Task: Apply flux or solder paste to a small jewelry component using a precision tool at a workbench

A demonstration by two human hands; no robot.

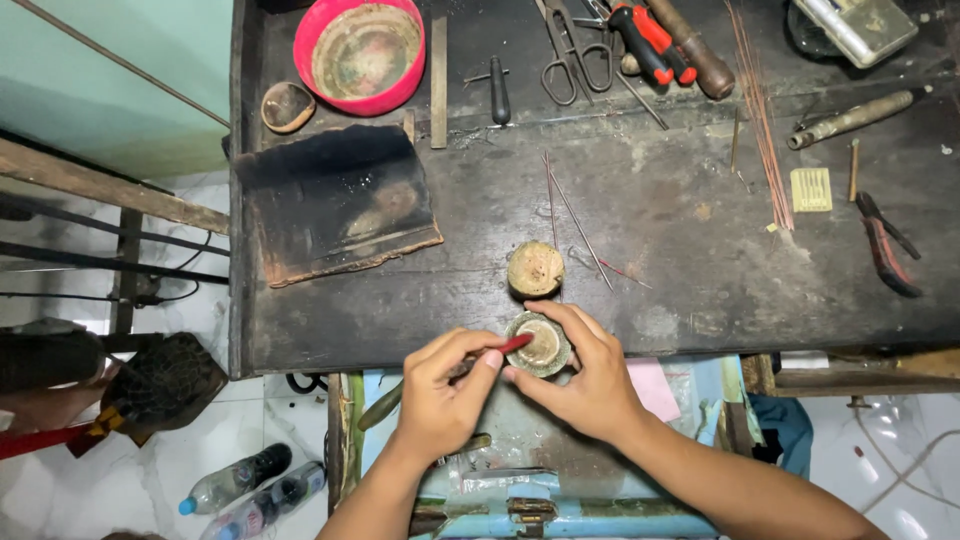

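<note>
1. A dark, scuffed bench (pixel 700 230) held a red bowl (pixel 360 52).
2. The right hand (pixel 590 375) gripped a small dish (pixel 540 345) at the bench's near edge.
3. The left hand (pixel 445 390) pinched a red stick (pixel 512 344), its tip in the dish.

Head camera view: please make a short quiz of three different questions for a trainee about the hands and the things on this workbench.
1. True or false: the left hand holds a thin red-tipped tool against the small round container.
2. Which thing lies nearest beyond the small round container? A) the red bowl B) the round lid-like piece C) the red-handled pliers
3. Fill in: the right hand steadies the small round container at the ______ edge of the dark workbench.

Key: 1 true; 2 B; 3 near (front).
</note>
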